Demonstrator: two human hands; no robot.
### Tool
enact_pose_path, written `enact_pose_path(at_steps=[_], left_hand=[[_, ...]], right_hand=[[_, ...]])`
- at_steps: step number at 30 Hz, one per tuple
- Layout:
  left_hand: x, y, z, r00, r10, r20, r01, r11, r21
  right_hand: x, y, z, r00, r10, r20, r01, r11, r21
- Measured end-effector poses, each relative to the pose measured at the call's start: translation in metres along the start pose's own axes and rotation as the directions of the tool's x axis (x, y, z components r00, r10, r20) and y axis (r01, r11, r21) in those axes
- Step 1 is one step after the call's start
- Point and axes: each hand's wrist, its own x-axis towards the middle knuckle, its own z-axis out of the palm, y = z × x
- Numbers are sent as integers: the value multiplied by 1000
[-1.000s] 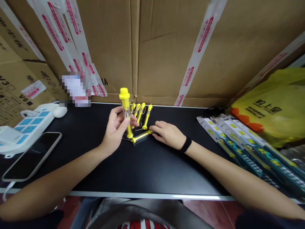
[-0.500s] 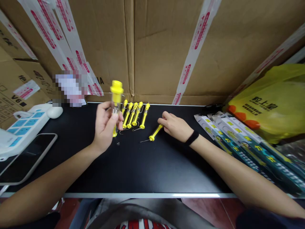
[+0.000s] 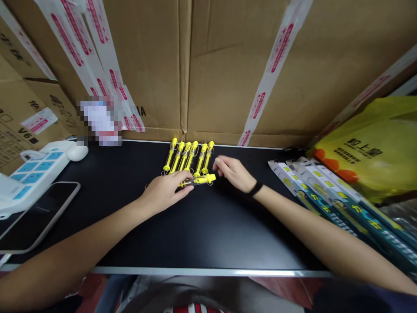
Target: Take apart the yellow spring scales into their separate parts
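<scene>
My left hand (image 3: 167, 190) lies low on the black table (image 3: 195, 230), fingers closed round one yellow and clear tool (image 3: 198, 180) held flat and pointing right. Just behind it, several of the same yellow tools (image 3: 188, 156) lie side by side in a row near the cardboard wall. My right hand (image 3: 232, 172) hovers right of the row with fingers loosely curled and apart, holding nothing. A black band circles that wrist.
Large cardboard boxes (image 3: 228, 65) with taped seams wall off the back. At left sit a white and blue power strip (image 3: 35, 171), a white mouse (image 3: 77, 152) and a phone (image 3: 35, 215). At right lie several packaged items (image 3: 325, 195) and a yellow bag (image 3: 374, 148).
My left hand came down from holding its tool upright and now holds it flat on the table. My right hand let go of its tool, and the row has gained one.
</scene>
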Motion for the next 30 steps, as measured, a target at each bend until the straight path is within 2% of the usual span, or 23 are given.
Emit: enact_pose_path(at_steps=[4, 6, 8, 14, 19, 24, 30], left_hand=[[-1, 3, 5, 999, 34, -40, -33, 999, 25], [-2, 6, 6, 997, 71, -40, -67, 995, 76], [-3, 8, 6, 995, 96, -34, -91, 986, 142], [-4, 9, 9, 994, 112, 10, -110, 952, 285], [-3, 4, 8, 993, 89, 73, -103, 972, 212], [-1, 0, 1, 987, 85, 136, -102, 987, 121], [0, -4, -6, 979, 109, 170, -120, 991, 58]], right_hand=[[-38, -29, 6, 996, 37, 79, -53, 977, 205], [-45, -38, 9, 989, 117, 86, -142, 895, 424], [-46, -41, 11, 983, 150, 103, -182, 828, 531], [-46, -38, 14, 988, 109, 107, -149, 832, 534], [-48, -35, 14, 989, 69, 132, -129, 844, 520], [-47, -31, 9, 978, -23, 208, -88, 858, 505], [-45, -26, 8, 968, -86, 236, -67, 818, 571]])
